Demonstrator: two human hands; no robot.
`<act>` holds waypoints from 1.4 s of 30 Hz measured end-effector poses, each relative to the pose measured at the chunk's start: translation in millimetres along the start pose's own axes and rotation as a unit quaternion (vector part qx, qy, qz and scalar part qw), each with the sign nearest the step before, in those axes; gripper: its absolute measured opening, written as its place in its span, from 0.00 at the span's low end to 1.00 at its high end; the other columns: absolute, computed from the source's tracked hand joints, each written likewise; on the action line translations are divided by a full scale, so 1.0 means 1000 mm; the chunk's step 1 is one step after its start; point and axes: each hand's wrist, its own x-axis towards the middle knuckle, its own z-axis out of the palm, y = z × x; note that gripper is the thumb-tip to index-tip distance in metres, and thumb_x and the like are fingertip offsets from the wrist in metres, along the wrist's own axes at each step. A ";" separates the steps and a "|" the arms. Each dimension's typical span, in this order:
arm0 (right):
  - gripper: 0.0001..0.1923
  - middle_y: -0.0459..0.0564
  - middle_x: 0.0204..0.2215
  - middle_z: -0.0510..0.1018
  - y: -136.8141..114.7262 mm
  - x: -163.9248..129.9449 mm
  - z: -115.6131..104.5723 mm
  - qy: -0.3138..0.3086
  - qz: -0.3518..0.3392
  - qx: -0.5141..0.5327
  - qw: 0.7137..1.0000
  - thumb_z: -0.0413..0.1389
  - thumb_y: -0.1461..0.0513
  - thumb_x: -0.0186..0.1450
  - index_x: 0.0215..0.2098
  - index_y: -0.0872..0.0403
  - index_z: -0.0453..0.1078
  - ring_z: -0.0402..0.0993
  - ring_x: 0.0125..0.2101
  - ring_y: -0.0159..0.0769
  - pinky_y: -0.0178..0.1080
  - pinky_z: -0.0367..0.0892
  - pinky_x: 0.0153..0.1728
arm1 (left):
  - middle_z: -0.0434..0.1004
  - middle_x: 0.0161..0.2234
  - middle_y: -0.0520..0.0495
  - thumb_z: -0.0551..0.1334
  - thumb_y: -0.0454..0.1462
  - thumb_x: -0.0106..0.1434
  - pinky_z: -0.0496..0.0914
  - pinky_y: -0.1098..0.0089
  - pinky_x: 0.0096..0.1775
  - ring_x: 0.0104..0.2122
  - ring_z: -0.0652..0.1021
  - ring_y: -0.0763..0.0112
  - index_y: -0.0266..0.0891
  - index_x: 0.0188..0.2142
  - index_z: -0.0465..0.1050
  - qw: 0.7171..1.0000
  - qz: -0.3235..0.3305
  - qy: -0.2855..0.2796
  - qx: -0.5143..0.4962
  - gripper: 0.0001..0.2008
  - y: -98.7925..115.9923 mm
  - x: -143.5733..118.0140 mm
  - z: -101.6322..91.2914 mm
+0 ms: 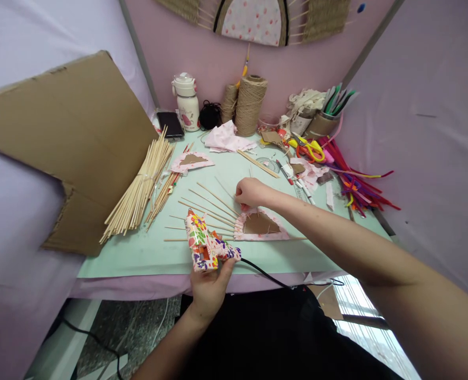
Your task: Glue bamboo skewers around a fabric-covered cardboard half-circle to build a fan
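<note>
My left hand [210,290] is wrapped round a flower-patterned hot glue gun [197,237] at the table's front edge, its black cord running off to the right. A half-circle cardboard piece [261,224], rimmed with pink-and-white fabric, lies flat to the right of it. Several thin wooden sticks [212,199] fan out leftward from its curved edge. At the top of that edge my right hand [250,193] is closed, fingertips down, on what looks like another thin stick [225,186]. The fingers hide the stick's inner end.
A bundle of sticks [139,182] and a large cardboard sheet [79,132] stand left. Behind are a smaller fabric-edged half-circle [193,161], a bottle [187,103] and twine spools [250,105]. Scissors [308,148] and pipe cleaners [356,179] lie right.
</note>
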 end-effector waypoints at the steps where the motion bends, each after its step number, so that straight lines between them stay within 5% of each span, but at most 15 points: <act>1: 0.10 0.51 0.24 0.83 0.001 -0.001 0.000 0.004 0.000 0.002 1.000 0.54 0.70 0.59 0.26 0.58 0.77 0.81 0.29 0.35 0.30 0.70 0.34 | 0.81 0.31 0.44 0.72 0.40 0.48 0.77 0.64 0.45 0.40 0.82 0.57 0.36 0.28 0.75 1.000 -0.002 0.000 -0.002 0.12 0.000 0.000 0.000; 25: 0.06 0.51 0.24 0.83 0.006 0.006 0.011 0.026 -0.001 -0.018 1.000 0.57 0.68 0.59 0.29 0.58 0.77 0.80 0.31 0.36 0.30 0.68 0.34 | 0.82 0.38 0.42 0.73 0.42 0.48 0.77 0.64 0.46 0.43 0.81 0.58 0.36 0.33 0.77 1.000 -0.008 -0.002 -0.025 0.16 -0.006 -0.001 0.001; 42: 0.08 0.50 0.18 0.80 0.009 -0.008 0.007 0.038 -0.001 0.078 0.996 0.56 0.63 0.64 0.30 0.58 0.75 0.79 0.24 0.34 0.30 0.69 0.29 | 0.81 0.31 0.43 0.73 0.45 0.49 0.76 0.61 0.47 0.41 0.82 0.57 0.36 0.31 0.77 1.000 -0.008 -0.011 0.004 0.15 -0.003 0.000 0.000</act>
